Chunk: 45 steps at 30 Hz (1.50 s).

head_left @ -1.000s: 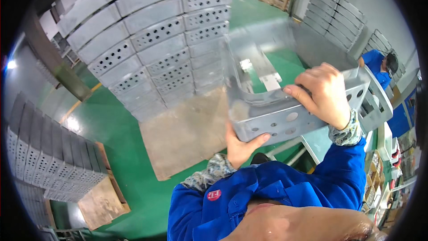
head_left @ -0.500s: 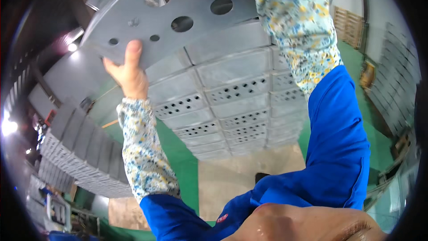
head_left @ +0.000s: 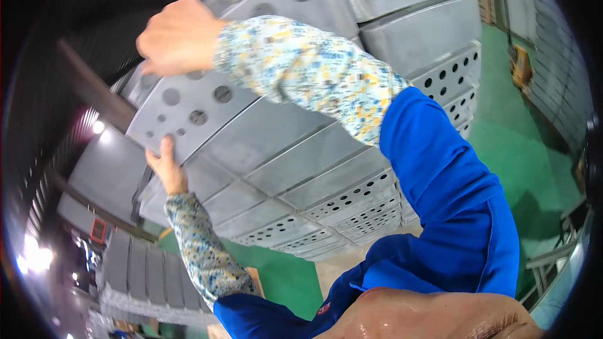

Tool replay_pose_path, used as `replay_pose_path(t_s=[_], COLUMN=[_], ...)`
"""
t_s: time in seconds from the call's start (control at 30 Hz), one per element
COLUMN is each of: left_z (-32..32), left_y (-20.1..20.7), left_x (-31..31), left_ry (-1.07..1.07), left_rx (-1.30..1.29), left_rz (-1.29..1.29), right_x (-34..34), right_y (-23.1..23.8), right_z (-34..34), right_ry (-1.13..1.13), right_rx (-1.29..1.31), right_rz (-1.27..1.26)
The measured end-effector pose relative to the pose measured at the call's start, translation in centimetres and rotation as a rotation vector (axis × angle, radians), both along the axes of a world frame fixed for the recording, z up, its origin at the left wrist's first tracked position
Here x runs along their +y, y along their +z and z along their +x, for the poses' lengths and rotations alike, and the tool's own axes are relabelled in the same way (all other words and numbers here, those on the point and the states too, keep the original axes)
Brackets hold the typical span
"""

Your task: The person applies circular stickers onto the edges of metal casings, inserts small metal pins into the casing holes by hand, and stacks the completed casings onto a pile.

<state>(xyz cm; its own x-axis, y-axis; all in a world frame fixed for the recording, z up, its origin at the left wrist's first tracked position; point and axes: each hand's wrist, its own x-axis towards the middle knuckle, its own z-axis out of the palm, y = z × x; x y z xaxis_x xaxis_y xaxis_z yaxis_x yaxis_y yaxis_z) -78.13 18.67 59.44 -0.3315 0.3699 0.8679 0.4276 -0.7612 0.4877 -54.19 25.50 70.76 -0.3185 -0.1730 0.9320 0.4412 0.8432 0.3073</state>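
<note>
A grey metal box with round holes of several sizes in its end face (head_left: 242,97) sits high on a stack of similar grey boxes (head_left: 245,132). My left hand (head_left: 168,168) grips the lower left corner of that face, its thumb up against the metal and the other fingers partly hidden. Above, my right hand (head_left: 179,37) is curled like a fist in front of the box's upper left part. It is slightly blurred, and its fingertips are turned from view, so I cannot tell what it holds.
More boxes with dotted rows of holes (head_left: 358,194) make up the stack below. Another row of grey boxes (head_left: 135,263) stands at the lower left. On the right are a green floor (head_left: 496,132), a yellow object (head_left: 521,67) and a metal frame (head_left: 553,257).
My right hand has swung from the upper right across to the left. The holed box now appears lower in view, against the stack, and my left hand still holds its corner.
</note>
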Motion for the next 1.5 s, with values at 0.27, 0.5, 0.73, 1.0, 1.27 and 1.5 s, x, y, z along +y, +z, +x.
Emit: replay_pose_path(t_s=[0.27,0.5,0.73,1.0,1.27,1.5], left_z=[2.4,5.9,5.7,7.5,7.0,2.4], left_y=[-0.5,-2.0,-1.7,-1.7,-1.5,-11.2], left_x=[0.8,-1.6,0.0,0.4,-1.3,-3.0], left_ry=[0.029,0.197,0.199,0.166,0.277,1.076], left_rx=[-0.034,-0.104,0.022,0.055,0.139,0.675], left_rz=[-0.117,-0.139,-0.092,-0.082,-0.145,0.452], right_x=[1.2,3.7,11.7,13.4,12.4,-14.9], right_y=[-1.2,-8.7,-12.4,-12.1,-14.7,-44.5], right_z=[1.5,20.2,27.4,27.4,28.0,34.6], right_ry=[-0.035,-0.019,-0.542,-0.574,-0.498,-0.476], right_rx=[-0.02,0.585,0.7,0.682,0.806,0.059], right_rz=[-0.082,0.473,-0.191,-0.239,-0.042,-0.444])
